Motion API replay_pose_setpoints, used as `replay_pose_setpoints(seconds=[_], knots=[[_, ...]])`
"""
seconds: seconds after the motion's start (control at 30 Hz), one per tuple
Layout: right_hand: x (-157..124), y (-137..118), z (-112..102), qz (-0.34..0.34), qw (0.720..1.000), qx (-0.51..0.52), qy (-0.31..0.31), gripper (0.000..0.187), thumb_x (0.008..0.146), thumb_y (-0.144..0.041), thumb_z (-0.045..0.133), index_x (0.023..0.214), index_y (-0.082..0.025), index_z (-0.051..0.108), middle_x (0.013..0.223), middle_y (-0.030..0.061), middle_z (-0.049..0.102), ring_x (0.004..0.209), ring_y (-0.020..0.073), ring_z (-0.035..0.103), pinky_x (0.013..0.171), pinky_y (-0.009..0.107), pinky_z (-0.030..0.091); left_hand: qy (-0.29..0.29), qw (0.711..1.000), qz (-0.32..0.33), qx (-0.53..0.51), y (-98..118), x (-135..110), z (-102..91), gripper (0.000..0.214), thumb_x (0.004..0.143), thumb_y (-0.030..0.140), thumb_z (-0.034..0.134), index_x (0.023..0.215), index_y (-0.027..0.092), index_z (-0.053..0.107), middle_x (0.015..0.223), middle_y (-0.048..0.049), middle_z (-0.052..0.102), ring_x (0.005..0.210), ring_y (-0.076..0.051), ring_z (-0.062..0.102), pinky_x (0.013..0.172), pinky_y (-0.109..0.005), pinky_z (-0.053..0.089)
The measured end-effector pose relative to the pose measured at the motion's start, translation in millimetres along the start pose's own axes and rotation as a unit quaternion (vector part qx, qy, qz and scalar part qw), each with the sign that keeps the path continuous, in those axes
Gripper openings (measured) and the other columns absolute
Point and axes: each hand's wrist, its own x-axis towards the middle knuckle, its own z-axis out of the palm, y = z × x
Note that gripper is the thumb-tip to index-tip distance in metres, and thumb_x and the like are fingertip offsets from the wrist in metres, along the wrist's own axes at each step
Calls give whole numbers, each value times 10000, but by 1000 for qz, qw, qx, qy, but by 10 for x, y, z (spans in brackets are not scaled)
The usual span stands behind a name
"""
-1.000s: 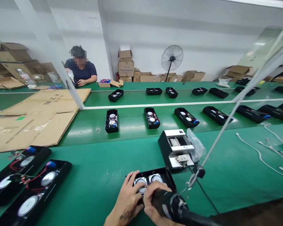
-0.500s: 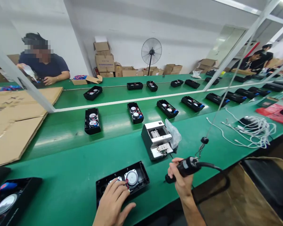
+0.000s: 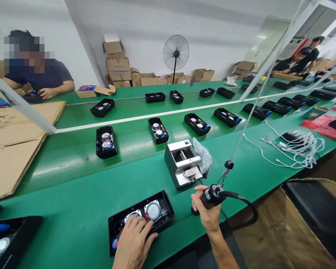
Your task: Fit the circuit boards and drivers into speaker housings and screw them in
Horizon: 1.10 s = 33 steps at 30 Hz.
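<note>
My right hand point(image 3: 208, 210) is wrapped around a black electric screwdriver point(image 3: 212, 197), hung from above by a hook and line. Its tip end points down and left, apart from the nearest speaker housing. That open black housing point(image 3: 169, 216) lies on the green bench before me, with two round speaker drivers inside; the right driver point(image 3: 152, 211) shows fully. Across the other driver and the near wall lies my left hand point(image 3: 136, 237), fingers extended and thumb apart. It covers part of the red wires and a blue part point(image 3: 115, 243).
A grey and black desktop machine point(image 3: 182, 164) stands behind the housing, beside a clear plastic bag point(image 3: 203, 155). Several similar housings sit on the green belt. White cables point(image 3: 305, 147) lie at right, cardboard point(image 3: 19, 149) at left. A co-worker point(image 3: 42, 76) sits across the bench.
The whole view has shifted slightly. My right hand with the screwdriver has come somewhat closer to the housing. My left hand stays over it, with the blue part now showing beside it.
</note>
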Motion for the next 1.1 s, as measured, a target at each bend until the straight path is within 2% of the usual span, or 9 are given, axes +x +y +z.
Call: replay_pose_setpoints(seconds=[0.27, 0.4, 0.5, 0.67, 0.83, 0.9, 0.97, 1.03, 1.1], knots=[[-41, 55, -39, -7, 1000, 9, -13, 247, 881, -359, 820, 1037, -243, 667, 597, -73, 563, 430, 130, 485, 436, 272, 420, -13, 1000, -1, -3, 40, 66, -1, 321, 1141, 303, 376, 980, 243, 646, 766, 26, 703, 719, -188, 690, 920, -432, 526], [2, 38, -21, -6, 1000, -8, -4, 250, 871, -375, 837, 944, -231, 646, 575, -74, 548, 433, 124, 479, 448, 271, 411, 6, 1000, 11, 7, 28, 50, 33, 339, 1146, 297, 357, 967, 245, 640, 758, 32, 698, 705, -181, 683, 918, -426, 503], [184, -109, -12, -43, 998, 37, -15, 250, 913, -359, 810, 896, -229, 597, 545, -81, 524, 430, 122, 492, 455, 260, 413, 25, 999, 18, 15, 18, 51, 77, 337, 1142, 285, 358, 968, 242, 644, 756, 28, 695, 697, -187, 673, 888, -423, 505], [611, -433, 126, -183, 979, 91, 28, 232, 943, -339, 767, 1003, -235, 568, 574, -105, 498, 457, 111, 502, 513, 264, 440, 0, 1000, 13, 15, 16, 52, 153, 299, 1116, 271, 417, 919, 241, 639, 763, 14, 678, 704, -206, 658, 842, -422, 530], [870, -374, 273, -193, 979, 54, 23, 276, 879, -331, 834, 916, -221, 584, 582, -95, 567, 440, 110, 540, 491, 257, 450, -18, 1000, -10, 12, 44, 46, 179, 268, 1104, 293, 458, 921, 253, 650, 784, 4, 681, 732, -211, 658, 838, -406, 545], [889, -328, 260, -184, 982, 34, 7, 288, 845, -327, 860, 873, -214, 596, 573, -88, 577, 424, 113, 535, 461, 253, 438, -12, 1000, -13, 9, 62, 48, 169, 283, 1110, 294, 440, 928, 251, 652, 780, 5, 677, 727, -209, 656, 860, -410, 546], [844, -334, 218, -152, 987, 9, -41, 286, 840, -335, 865, 883, -209, 612, 568, -88, 566, 421, 112, 523, 442, 243, 424, -12, 1000, -14, 12, 79, 50, 157, 283, 1112, 292, 438, 935, 246, 654, 790, 4, 678, 743, -210, 660, 885, -418, 545], [727, -395, 181, -109, 989, 2, -102, 275, 864, -343, 853, 937, -210, 623, 560, -95, 543, 414, 108, 495, 424, 229, 407, -16, 1000, -16, 16, 91, 51, 151, 289, 1113, 294, 436, 935, 239, 657, 802, -1, 680, 761, -216, 663, 892, -428, 543], [544, -486, 174, -86, 984, 41, -150, 230, 917, -332, 811, 993, -232, 618, 554, -101, 517, 415, 109, 472, 427, 224, 409, -18, 1000, -18, 14, 98, 49, 157, 301, 1117, 302, 425, 942, 235, 661, 798, -4, 675, 756, -221, 656, 888, -437, 538]])
